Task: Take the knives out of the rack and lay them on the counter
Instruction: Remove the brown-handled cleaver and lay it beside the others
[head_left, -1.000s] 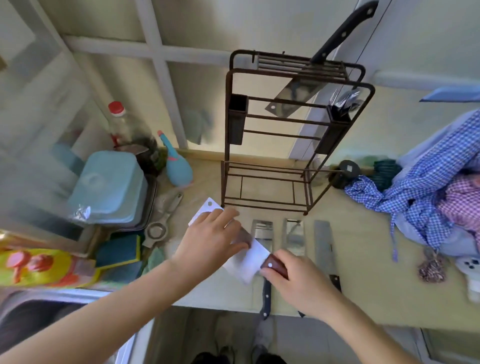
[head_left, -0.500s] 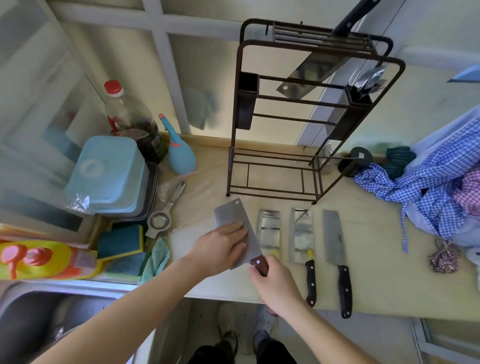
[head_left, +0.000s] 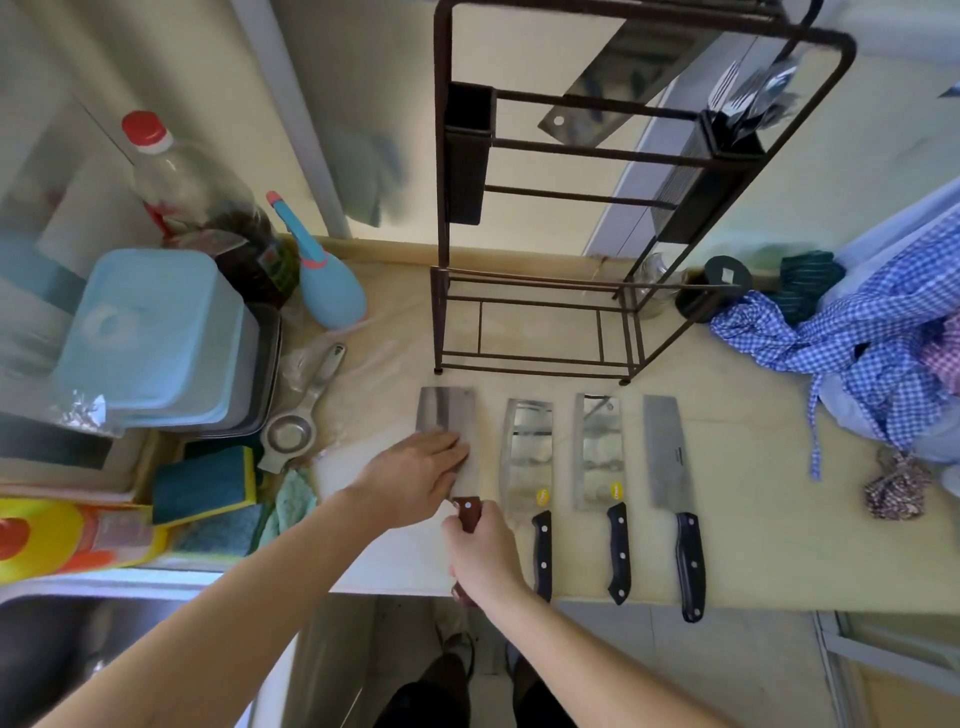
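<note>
We lay a cleaver (head_left: 447, 418) flat on the bench (head_left: 753, 545), its blade pointing toward the rack (head_left: 540, 332). Our right hand (head_left: 488, 551) is wrapped closed around its reddish wooden handle at the bench's near edge. Our left hand (head_left: 415, 475) rests flat on the lower part of the blade, fingers spread and not gripping anything.

To the right of the cleaver lie 3 more knives in a row, side by side and apart from one another, blades toward the rack and black handles toward us: a first black-handled knife (head_left: 527, 452), a second black-handled knife (head_left: 597, 452) and a third black-handled knife (head_left: 667, 457). The first 2 carry a small yellow sticker near the handle. Their handle ends reach over the bench's near edge.

The rack stands upright behind the row, just beyond the blade tips. 1 knife blade (head_left: 608, 93) with a hole at its tip still hangs in the rack's upper part, tilted. A holder with cutlery (head_left: 748, 98) sits on the rack's right side.

Left of us are a blue lidded box (head_left: 150, 338), a bottle with a red cap (head_left: 202, 197) and a sponge (head_left: 202, 483). A blue checked cloth (head_left: 857, 332) lies at the right.
</note>
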